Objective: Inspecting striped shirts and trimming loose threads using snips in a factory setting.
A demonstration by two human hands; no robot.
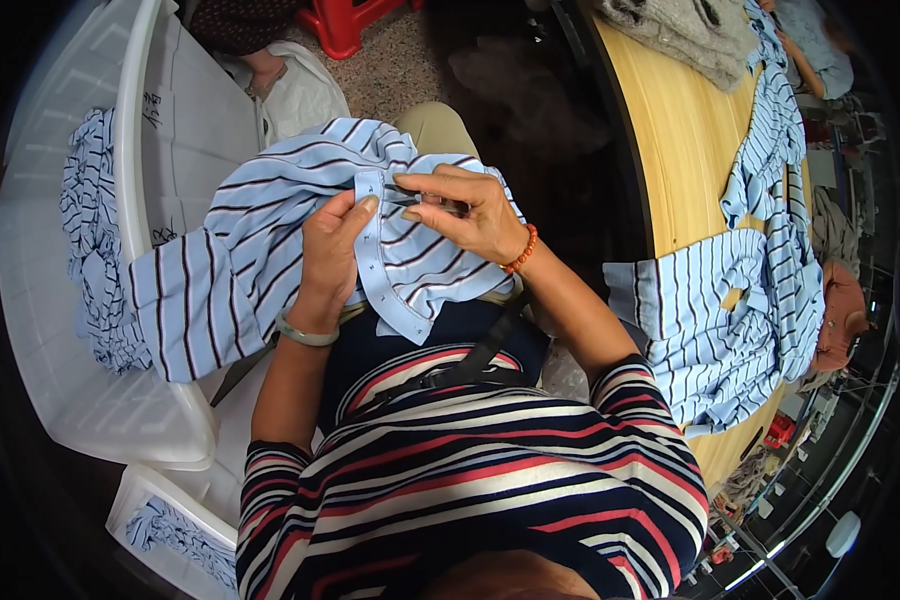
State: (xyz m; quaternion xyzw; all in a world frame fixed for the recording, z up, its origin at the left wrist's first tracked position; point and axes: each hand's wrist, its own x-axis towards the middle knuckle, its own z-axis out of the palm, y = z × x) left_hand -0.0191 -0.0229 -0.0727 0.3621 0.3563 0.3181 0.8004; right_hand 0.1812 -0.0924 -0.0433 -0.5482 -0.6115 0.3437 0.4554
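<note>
A light blue shirt with dark and white stripes [260,195] lies across my lap. My left hand [332,248] is closed on its pale blue buttonhole band [372,245], thumb on top. Small dark marks run along the band in a row, and its rounded end hangs toward my waist. In my right hand [470,212] is a small dark metal tool that looks like thread snips [448,206], held between thumb and fingers. Its tips are beside the band's far part; whether they touch the cloth I cannot tell.
At left stands a large white plastic bin [130,130] with striped cloth [95,240] in it; a smaller white bin [130,490] is below. On the wooden table [670,150] at right lie striped shirts [720,310] and grey knitwear [685,35]. A red stool [340,25] stands ahead.
</note>
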